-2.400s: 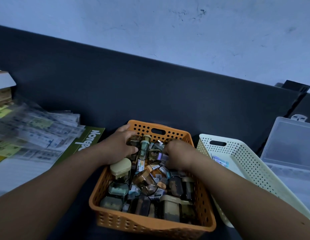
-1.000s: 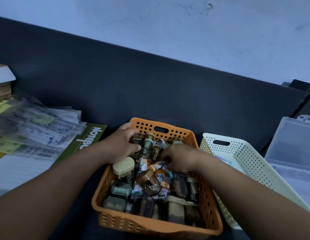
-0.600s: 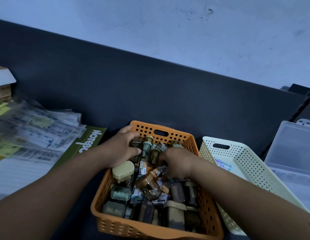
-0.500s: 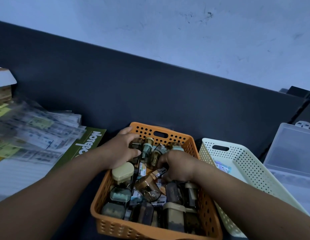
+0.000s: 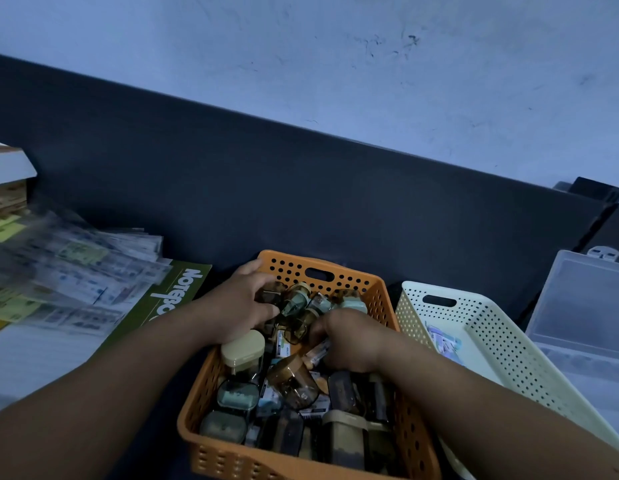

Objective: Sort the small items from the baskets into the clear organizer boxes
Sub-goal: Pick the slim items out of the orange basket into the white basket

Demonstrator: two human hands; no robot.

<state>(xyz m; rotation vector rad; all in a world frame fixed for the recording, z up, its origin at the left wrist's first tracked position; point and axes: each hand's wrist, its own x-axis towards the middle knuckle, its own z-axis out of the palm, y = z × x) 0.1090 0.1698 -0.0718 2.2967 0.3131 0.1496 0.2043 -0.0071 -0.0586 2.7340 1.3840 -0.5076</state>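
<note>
An orange perforated basket [image 5: 337, 271] sits in front of me, packed with small jars, capped bottles and labelled tubes. My left hand [image 5: 237, 308] is in its far left corner, fingers and thumb curled round a small dark jar [image 5: 266, 295]. My right hand [image 5: 351, 341] digs into the middle of the pile, knuckles up and fingers curled under. A small labelled tube [image 5: 317, 353] pokes out beneath its fingers. A beige-lidded jar [image 5: 242, 349] stands upright just below my left hand. The clear organizer box [image 5: 585, 306] lies at the far right, its compartments hard to make out.
A cream perforated basket [image 5: 495, 344] stands right of the orange one, with a small packet [image 5: 443, 342] inside. At left, a green notebook [image 5: 178, 294] lies under a stack of plastic-wrapped printed sheets [image 5: 72, 268]. A dark panel and pale wall rise behind.
Both hands stay in the orange basket. My right hand has pulled a little nearer and curled tighter over the pile. My left hand keeps its place in the far left corner.
</note>
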